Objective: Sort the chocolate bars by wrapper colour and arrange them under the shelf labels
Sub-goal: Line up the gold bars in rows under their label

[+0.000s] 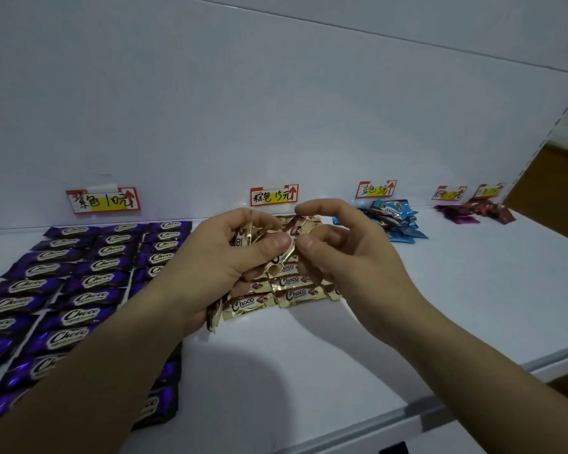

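My left hand (210,263) grips a bunch of gold-brown Choco bars (243,239) above the shelf, under the brown label (274,194). My right hand (338,253) pinches one bar of that bunch (284,257) between thumb and finger, next to my left thumb. Below both hands lie several gold-brown bars (291,288) in short rows. Purple bars (79,283) fill three columns at the left under the purple label (104,200). A heap of blue bars (395,224) sits under the blue label (376,189).
The white shelf (456,290) has a back wall and a front edge (473,393) running down to the right. At the far right lie small heaps of magenta bars (461,215) and dark red bars (492,209) under two more labels.
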Action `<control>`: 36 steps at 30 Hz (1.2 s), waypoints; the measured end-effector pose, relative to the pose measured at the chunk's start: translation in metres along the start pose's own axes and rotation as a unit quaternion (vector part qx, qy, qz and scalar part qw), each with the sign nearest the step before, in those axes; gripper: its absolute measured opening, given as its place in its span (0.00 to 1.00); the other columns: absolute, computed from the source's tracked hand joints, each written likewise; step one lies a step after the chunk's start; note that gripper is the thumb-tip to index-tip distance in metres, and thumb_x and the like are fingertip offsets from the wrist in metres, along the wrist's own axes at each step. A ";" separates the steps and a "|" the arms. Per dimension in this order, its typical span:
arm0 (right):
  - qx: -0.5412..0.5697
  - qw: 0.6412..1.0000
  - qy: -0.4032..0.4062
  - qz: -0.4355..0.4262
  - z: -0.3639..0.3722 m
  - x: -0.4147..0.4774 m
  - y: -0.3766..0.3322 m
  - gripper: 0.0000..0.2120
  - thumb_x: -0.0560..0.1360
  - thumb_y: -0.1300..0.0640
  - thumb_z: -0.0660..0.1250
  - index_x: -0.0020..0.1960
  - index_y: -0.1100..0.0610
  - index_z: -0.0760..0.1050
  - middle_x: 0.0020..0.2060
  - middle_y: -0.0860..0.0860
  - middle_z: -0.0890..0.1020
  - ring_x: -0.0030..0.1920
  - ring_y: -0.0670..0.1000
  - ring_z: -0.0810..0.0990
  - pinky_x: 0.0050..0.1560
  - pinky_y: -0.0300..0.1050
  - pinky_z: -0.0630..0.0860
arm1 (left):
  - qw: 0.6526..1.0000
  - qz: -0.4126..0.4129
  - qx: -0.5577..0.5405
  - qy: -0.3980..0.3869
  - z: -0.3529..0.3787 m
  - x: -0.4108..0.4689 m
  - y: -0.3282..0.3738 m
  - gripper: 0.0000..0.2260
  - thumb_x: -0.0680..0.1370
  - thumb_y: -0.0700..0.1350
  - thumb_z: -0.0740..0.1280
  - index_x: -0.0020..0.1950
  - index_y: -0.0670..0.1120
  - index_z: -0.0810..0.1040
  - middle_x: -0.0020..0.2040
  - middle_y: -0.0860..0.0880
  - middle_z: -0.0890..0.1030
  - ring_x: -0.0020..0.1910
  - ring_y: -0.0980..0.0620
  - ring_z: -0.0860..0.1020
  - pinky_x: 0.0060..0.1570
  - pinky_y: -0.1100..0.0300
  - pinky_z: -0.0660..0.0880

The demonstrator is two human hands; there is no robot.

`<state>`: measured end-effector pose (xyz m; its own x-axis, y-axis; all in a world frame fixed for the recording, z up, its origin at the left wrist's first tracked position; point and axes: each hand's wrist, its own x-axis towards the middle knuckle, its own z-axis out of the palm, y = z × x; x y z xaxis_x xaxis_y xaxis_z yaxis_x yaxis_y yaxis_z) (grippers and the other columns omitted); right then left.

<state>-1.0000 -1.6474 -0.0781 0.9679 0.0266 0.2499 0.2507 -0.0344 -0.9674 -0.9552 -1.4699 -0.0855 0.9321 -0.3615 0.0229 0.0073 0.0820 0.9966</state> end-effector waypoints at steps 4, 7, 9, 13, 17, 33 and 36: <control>0.052 0.997 0.000 0.051 0.000 0.004 0.004 0.12 0.71 0.60 0.74 0.52 0.61 0.76 0.35 0.57 0.81 0.36 0.53 0.81 0.36 0.43 0.77 | 0.999 0.000 0.052 -0.008 -0.007 -0.003 0.007 0.15 0.69 0.47 0.77 0.54 0.48 0.82 0.30 0.53 0.78 0.25 0.57 0.71 0.23 0.64 0.66; 0.055 0.996 -0.009 0.066 -0.001 0.003 0.004 0.14 0.68 0.61 0.75 0.51 0.61 0.76 0.36 0.59 0.81 0.36 0.54 0.82 0.40 0.46 0.80 | 0.997 -0.014 0.080 -0.021 -0.007 -0.006 0.013 0.15 0.69 0.47 0.77 0.54 0.48 0.82 0.30 0.53 0.80 0.25 0.57 0.73 0.23 0.66 0.67; -0.008 0.999 0.003 0.049 -0.002 0.000 0.007 0.09 0.71 0.66 0.74 0.49 0.61 0.78 0.35 0.60 0.80 0.34 0.54 0.81 0.38 0.43 0.79 | 0.999 -0.020 0.033 0.026 -0.014 -0.003 0.016 0.16 0.67 0.48 0.76 0.53 0.47 0.82 0.33 0.52 0.79 0.27 0.57 0.71 0.23 0.66 0.65; -0.220 0.974 -0.048 0.006 0.009 -0.022 0.030 0.07 0.72 0.65 0.76 0.42 0.54 0.82 0.36 0.51 0.84 0.36 0.52 0.82 0.37 0.47 0.79 | 0.969 -0.067 -0.213 0.110 -0.043 0.007 0.023 0.07 0.73 0.40 0.72 0.48 0.44 0.76 0.38 0.49 0.74 0.27 0.58 0.68 0.20 0.68 0.62; -0.436 0.891 -0.040 -0.121 0.019 -0.040 0.049 0.03 0.74 0.54 0.73 0.46 0.46 0.81 0.43 0.39 0.81 0.46 0.43 0.78 0.44 0.36 0.73 | 0.917 -0.065 -0.375 0.117 -0.054 0.008 0.019 0.12 0.73 0.32 0.61 0.53 0.45 0.68 0.38 0.49 0.68 0.30 0.56 0.65 0.27 0.66 0.62; -0.495 0.835 -0.169 -0.169 0.021 -0.052 0.049 0.12 0.80 0.51 0.63 0.62 0.48 0.78 0.55 0.42 0.75 0.54 0.43 0.75 0.51 0.42 0.75 | 0.857 -0.018 -0.497 0.137 -0.050 0.002 0.024 0.12 0.83 0.32 0.58 0.66 0.36 0.71 0.54 0.34 0.84 0.40 0.49 0.85 0.34 0.61 0.81; -0.500 0.833 -0.168 -0.167 0.021 -0.052 0.049 0.13 0.80 0.51 0.63 0.63 0.48 0.78 0.56 0.42 0.75 0.55 0.43 0.75 0.53 0.42 0.75 | 0.864 -0.026 -0.486 0.130 -0.048 0.002 0.023 0.10 0.84 0.36 0.58 0.65 0.39 0.70 0.54 0.36 0.84 0.34 0.54 0.82 0.30 0.66 0.78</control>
<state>-1.0387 -1.6291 -0.1396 0.8236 0.4737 0.3120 0.5571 -0.7791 -0.2876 -0.9363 -1.4241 -0.0661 0.9701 -0.1784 -0.1645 0.2351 0.8587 0.4553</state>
